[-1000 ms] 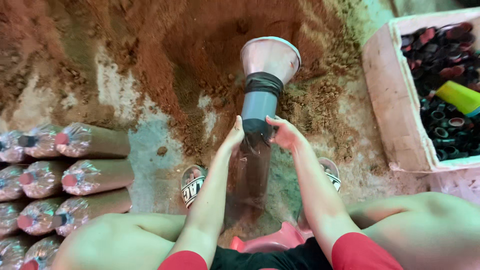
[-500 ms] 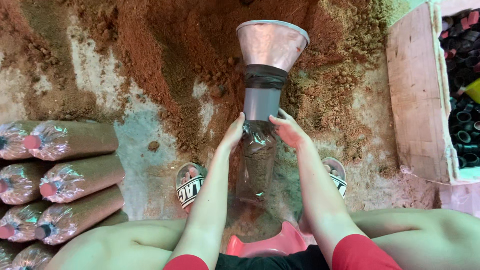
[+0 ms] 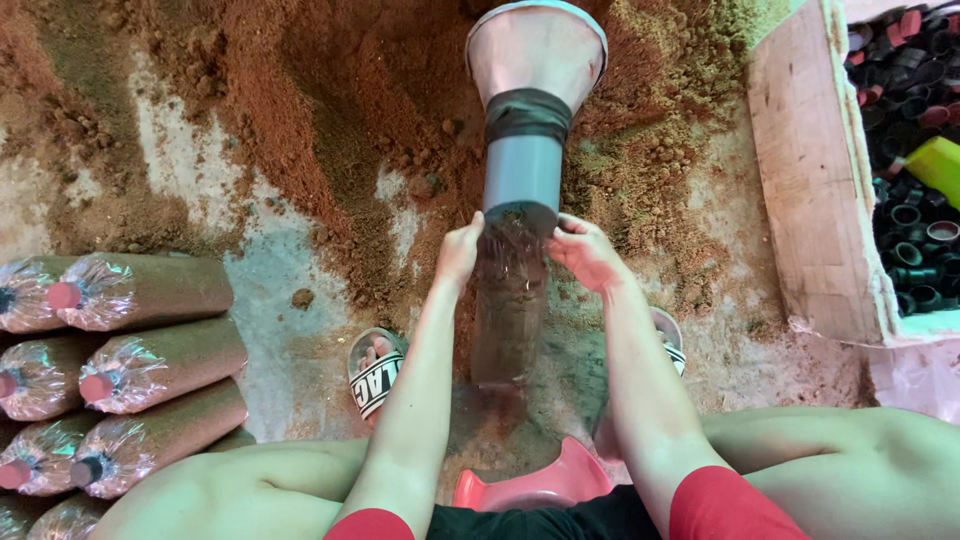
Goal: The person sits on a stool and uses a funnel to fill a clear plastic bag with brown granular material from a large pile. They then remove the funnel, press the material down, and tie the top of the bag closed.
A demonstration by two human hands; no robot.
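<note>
Between my legs stands a clear plastic bag [image 3: 508,310], upright on the floor and partly full of brown sawdust. My left hand [image 3: 460,250] grips the bag's top edge on the left; my right hand [image 3: 583,250] grips it on the right. A grey tube [image 3: 524,172] with a black band sits in the bag's mouth, topped by a metal funnel [image 3: 536,50]. Behind it rises a big heap of reddish-brown sawdust [image 3: 330,110].
Several filled, capped bags [image 3: 140,365] lie stacked at the left. A wooden crate [image 3: 815,190] at the right holds black and red rings and caps [image 3: 910,215]. My sandalled feet [image 3: 375,370] flank the bag. A pink stool edge [image 3: 530,488] shows below.
The view has shifted closer and lower. The funnel and tube now sit higher in view, and the bag is stretched taller, with my hands still gripping its top.
</note>
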